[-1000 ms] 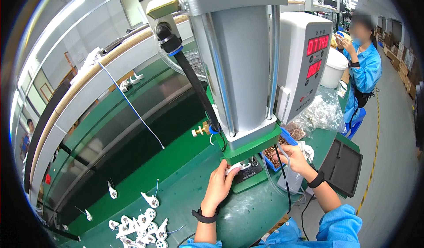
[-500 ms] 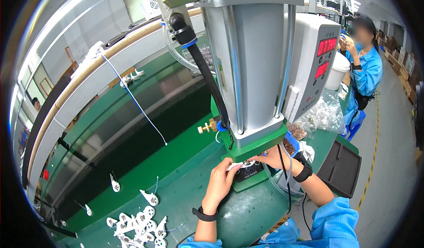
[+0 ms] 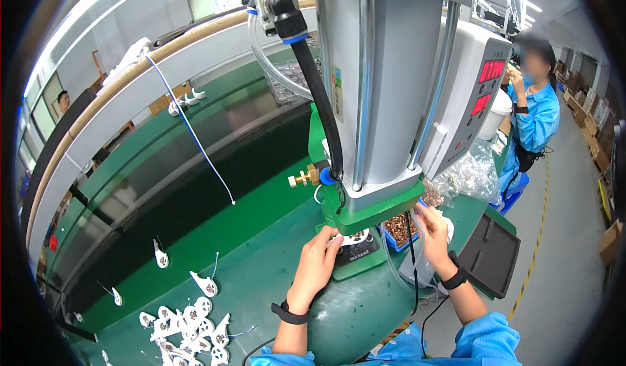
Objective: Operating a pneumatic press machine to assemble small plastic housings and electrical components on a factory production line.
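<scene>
Under the press head, a white plastic part [image 3: 355,238] with metal pieces sits on the black die block [image 3: 357,253]. My left hand [image 3: 315,261] is at its left edge, thumb and forefinger closed on it. My right hand [image 3: 433,239] is apart from the part, right of the press, beside a blue bin [image 3: 389,237] of small copper-coloured pieces [image 3: 400,228]. Its fingers are bent close together near the bin's far right side. Whatever they pinch, if anything, is too small to tell. The grey press cylinder [image 3: 385,92] rises above with its green base plate [image 3: 385,207].
Several white parts with thin wires [image 3: 192,327] lie heaped at the lower left. A clear hose [image 3: 389,261] and black cable [image 3: 415,268] hang between my hands. Right are plastic bags [image 3: 473,170], a black tray [image 3: 490,252] and a co-worker in blue [image 3: 538,118].
My right hand has left the white part and moved right to the blue bin. My left hand stays at the part. The whole view has shifted slightly.
</scene>
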{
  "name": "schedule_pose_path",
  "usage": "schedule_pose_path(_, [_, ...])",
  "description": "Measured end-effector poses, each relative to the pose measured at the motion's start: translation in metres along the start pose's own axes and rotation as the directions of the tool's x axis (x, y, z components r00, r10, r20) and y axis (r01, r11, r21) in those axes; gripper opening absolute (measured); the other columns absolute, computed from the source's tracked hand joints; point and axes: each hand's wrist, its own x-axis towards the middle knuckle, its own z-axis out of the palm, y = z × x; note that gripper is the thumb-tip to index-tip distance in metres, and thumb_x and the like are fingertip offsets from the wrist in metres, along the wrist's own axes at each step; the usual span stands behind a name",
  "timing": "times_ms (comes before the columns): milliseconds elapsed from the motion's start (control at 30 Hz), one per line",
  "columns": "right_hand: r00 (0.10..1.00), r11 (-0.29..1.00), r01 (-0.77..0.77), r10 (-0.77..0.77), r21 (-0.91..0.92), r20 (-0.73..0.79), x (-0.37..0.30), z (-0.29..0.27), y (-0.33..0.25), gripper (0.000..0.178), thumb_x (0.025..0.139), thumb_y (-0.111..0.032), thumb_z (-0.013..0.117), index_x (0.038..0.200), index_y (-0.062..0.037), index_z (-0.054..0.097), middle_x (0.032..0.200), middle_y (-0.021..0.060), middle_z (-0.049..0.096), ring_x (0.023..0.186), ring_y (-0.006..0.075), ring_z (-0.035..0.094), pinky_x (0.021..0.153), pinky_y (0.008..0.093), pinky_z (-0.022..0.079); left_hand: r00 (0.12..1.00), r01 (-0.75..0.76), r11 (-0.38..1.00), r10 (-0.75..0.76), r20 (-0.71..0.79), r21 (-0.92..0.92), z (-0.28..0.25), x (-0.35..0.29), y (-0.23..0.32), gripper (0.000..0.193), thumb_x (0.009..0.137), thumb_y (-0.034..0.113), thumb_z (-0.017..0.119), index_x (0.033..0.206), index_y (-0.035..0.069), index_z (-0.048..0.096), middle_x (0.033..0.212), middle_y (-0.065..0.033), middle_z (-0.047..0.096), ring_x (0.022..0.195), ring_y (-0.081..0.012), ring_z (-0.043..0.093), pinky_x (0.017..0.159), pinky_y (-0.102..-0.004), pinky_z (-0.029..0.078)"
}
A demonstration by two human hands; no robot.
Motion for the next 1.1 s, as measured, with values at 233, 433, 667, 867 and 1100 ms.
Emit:
schedule_pose_path(233, [0.984,0.920,0.118,-0.160,-0.373,-0.084,-0.035,0.009,0.021,0.028,0.073,-0.006,0.065,0.101,-0.0049,0.061,0.062,0.0072,0.046,0.053,0.0189,0.047,0.050,0.0298,0.038,0.999,0.034,0.997,-0.032,-0.028,0.068,0.004,0.004,-0.001,0.014,0.093,0.013,0.039,0.092,0.000,0.044,0.072,-0.0224,0.054,0.067,-0.0424,0.053,0.060,-0.0430,0.041])
schedule_pose_path(433, [0.986,0.908,0.118,-0.060,-0.402,0.154,-0.007,0.006,0.024,0.021,0.072,-0.012,0.063,0.092,-0.0035,0.060,0.066,0.0114,0.053,0.055,0.0274,0.052,0.052,0.0368,0.042,0.996,0.077,0.997,-0.076,-0.037,0.018,0.004,0.001,-0.001,0.014,0.093,0.013,0.038,0.093,0.001,0.044,0.068,-0.0234,0.053,0.067,-0.0428,0.053,0.059,-0.0434,0.041])
schedule_pose_path(667, [0.889,0.817,0.362,-0.159,-0.448,0.429,0.044,0.037,0.051,0.024,0.068,-0.013,0.064,0.089,-0.0019,0.060,0.079,0.0197,0.060,0.076,0.0387,0.057,0.062,0.0454,0.047,0.999,0.009,0.999,-0.007,-0.048,0.034,0.009,0.001,-0.008,0.013,0.092,0.014,0.040,0.092,0.002,0.044,0.071,-0.0252,0.056,0.071,-0.0448,0.054,0.060,-0.0484,0.041])
schedule_pose_path(867, [0.913,0.874,0.269,-0.098,-0.404,0.396,0.040,0.043,0.049,0.016,0.068,-0.009,0.063,0.082,-0.0002,0.060,0.077,0.0221,0.059,0.073,0.0396,0.057,0.060,0.0450,0.046,0.998,0.067,0.997,-0.066,-0.024,0.048,0.004,-0.004,-0.005,0.013,0.092,0.014,0.040,0.092,0.002,0.044,0.071,-0.0249,0.056,0.070,-0.0448,0.054,0.059,-0.0491,0.040])
schedule_pose_path(1100, [0.927,0.932,0.179,-0.051,-0.316,0.372,0.046,0.031,0.023,0.013,0.070,-0.008,0.062,0.079,0.0011,0.059,0.073,0.0196,0.060,0.073,0.0385,0.057,0.062,0.0422,0.046,0.990,0.072,0.991,-0.085,-0.112,-0.116,0.010,0.002,-0.017,0.018,0.093,0.019,0.042,0.092,0.003,0.048,0.064,-0.0124,0.052,0.057,-0.0263,0.052,0.051,-0.0351,0.039])
